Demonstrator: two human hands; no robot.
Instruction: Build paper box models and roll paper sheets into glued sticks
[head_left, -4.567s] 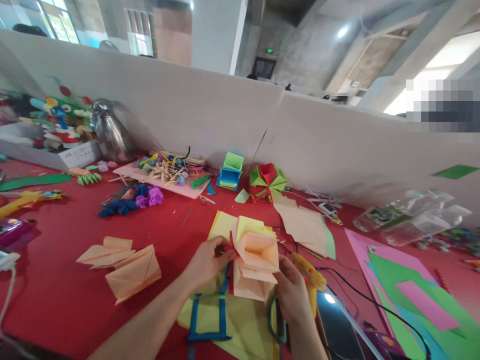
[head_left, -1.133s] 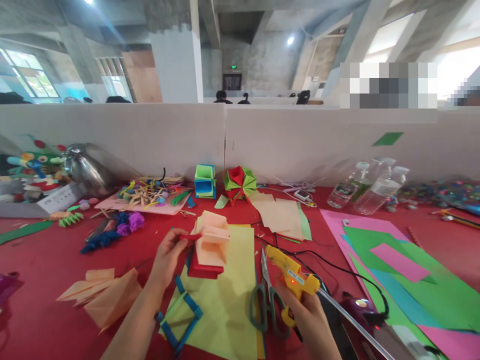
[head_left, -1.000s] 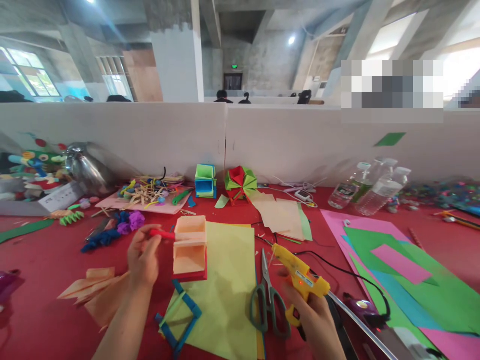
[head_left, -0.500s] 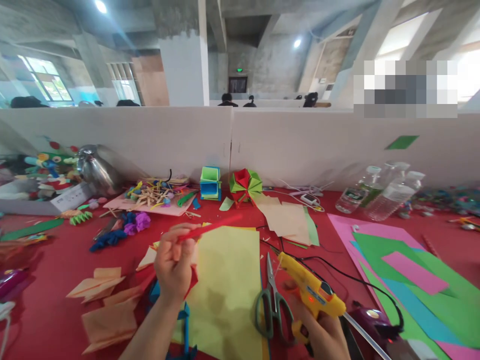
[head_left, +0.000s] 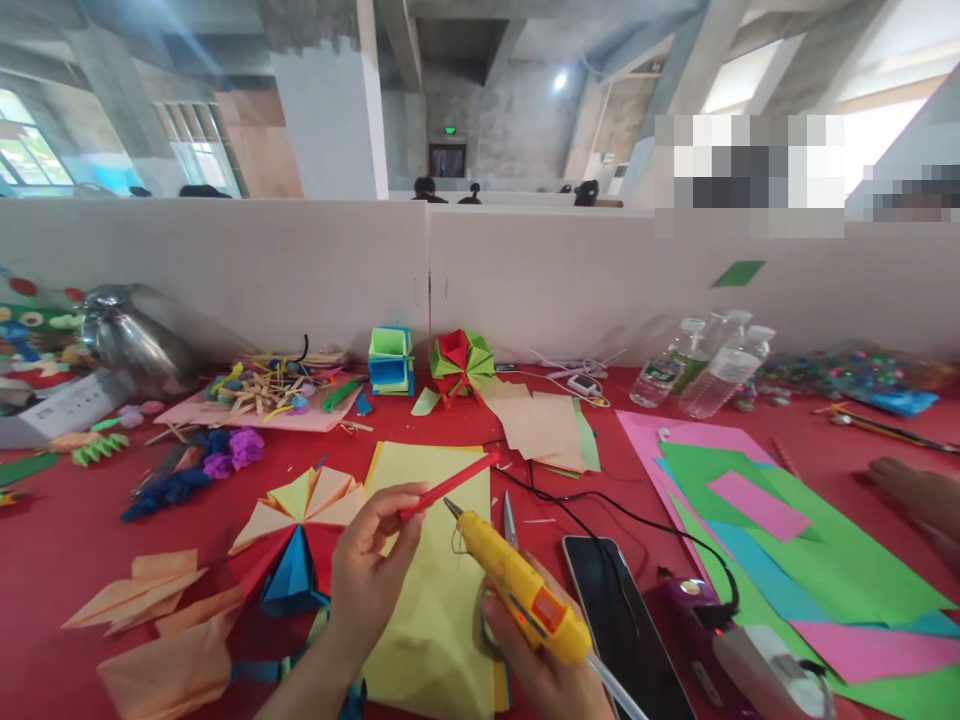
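The left hand pinches one end of a red paper strip between thumb and fingertips, holding it slanted above a sheet of yellow paper. The right hand is wrapped around a yellow glue gun, its nozzle right by the underside of the strip; whether they touch, I cannot tell.

The strip looks folded and ready, but it is not joined to anything, and no glue shows clearly on it. A fan of folded paper in peach, yellow, red and blue lies on the desk to the left of the yellow paper, its sections already meeting at the middle. Loose peach folds lie beside it and seem unused. Near the partition stand a green-and-blue block and a red-and-green piece, both seemingly put together; the gluing of the strip appears the unfinished part.
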